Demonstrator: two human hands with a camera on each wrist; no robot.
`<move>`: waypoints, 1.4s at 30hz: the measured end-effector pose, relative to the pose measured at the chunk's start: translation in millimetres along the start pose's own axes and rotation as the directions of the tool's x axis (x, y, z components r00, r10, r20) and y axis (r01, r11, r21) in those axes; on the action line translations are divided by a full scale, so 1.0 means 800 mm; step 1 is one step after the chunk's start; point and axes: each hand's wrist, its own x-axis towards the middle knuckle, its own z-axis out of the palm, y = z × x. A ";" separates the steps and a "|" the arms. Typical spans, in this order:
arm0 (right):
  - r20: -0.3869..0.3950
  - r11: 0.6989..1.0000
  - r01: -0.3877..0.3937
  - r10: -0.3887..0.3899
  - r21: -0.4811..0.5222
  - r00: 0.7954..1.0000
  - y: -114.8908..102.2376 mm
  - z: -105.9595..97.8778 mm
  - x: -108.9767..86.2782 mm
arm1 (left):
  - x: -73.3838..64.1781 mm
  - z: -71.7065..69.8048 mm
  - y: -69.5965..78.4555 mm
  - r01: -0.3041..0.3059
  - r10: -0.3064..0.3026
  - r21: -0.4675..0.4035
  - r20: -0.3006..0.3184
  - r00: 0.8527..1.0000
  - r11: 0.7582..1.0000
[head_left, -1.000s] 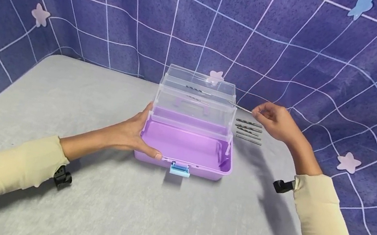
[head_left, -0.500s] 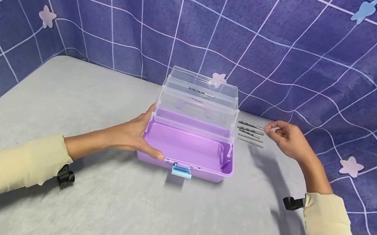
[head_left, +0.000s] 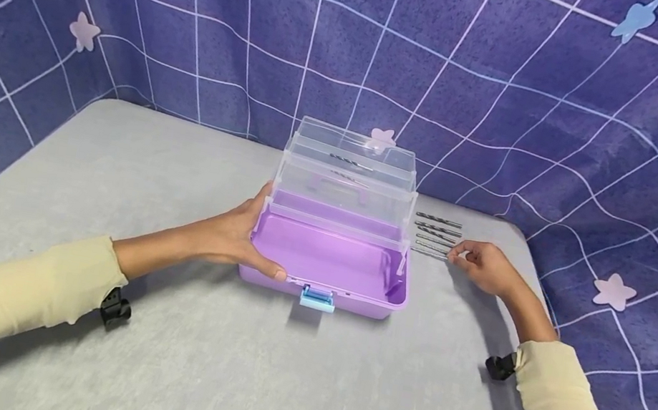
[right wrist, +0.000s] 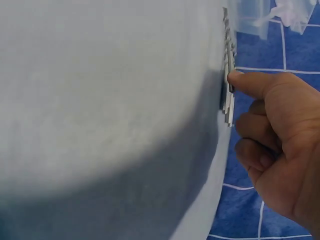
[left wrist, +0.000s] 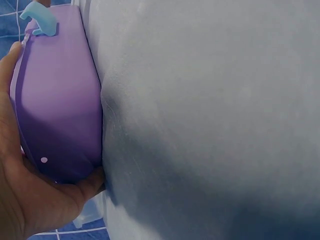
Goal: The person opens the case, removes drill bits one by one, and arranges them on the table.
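Note:
A purple toolbox (head_left: 361,305) with clear raised trays (head_left: 337,195) and a blue latch (head_left: 317,299) stands open on the table. My left hand (head_left: 226,231) grips its left end, thumb along the front rim. In the left wrist view that hand (left wrist: 40,205) wraps the box's corner. To the right of the box my right hand (head_left: 485,267) pinches a thin drill bit (head_left: 429,253) between thumb and index finger, at the near end of a row of drill bits (head_left: 440,220). The right wrist view shows the pinched bit (right wrist: 231,82) overlapping the row.
Two dark drill bits (head_left: 350,162) show through the clear trays. The grey table (head_left: 273,384) ends at the back and right against a blue gridded cloth (head_left: 255,19) with star shapes. Black cameras (head_left: 116,307) sit at both wrists.
My right hand has moved from beside the upper tray to the right, then toward the near end of the row, with the drill bit in its fingers. The left hand still grips the toolbox.

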 end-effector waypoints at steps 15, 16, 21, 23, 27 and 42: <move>0.009 0.997 -0.009 0.010 -0.078 1.000 0.008 0.002 0.002 | 0.001 -0.002 0.001 -0.016 0.016 -0.032 0.002 1.000 0.999; 0.001 0.997 -0.010 0.010 -0.083 1.000 0.008 0.001 0.002 | 0.001 -0.002 0.001 -0.015 0.015 -0.027 0.001 1.000 1.000; -0.014 0.998 -0.034 0.033 -0.049 0.999 0.006 -0.004 0.004 | 0.002 -0.001 0.002 -0.005 0.005 0.004 -0.005 1.000 1.000; -0.021 0.999 -0.053 0.053 -0.007 0.998 0.004 -0.007 0.007 | 0.002 -0.001 0.002 -0.009 0.009 0.010 -0.007 1.000 1.000; -0.051 0.993 -0.084 0.088 0.084 0.995 -0.005 -0.011 0.016 | 0.003 -0.001 0.001 -0.015 0.015 0.014 -0.007 1.000 1.000; -0.263 0.977 0.002 0.055 0.215 0.963 -0.066 -0.012 0.063 | 0.002 0.001 0.004 -0.021 0.021 -0.021 -0.001 1.000 1.000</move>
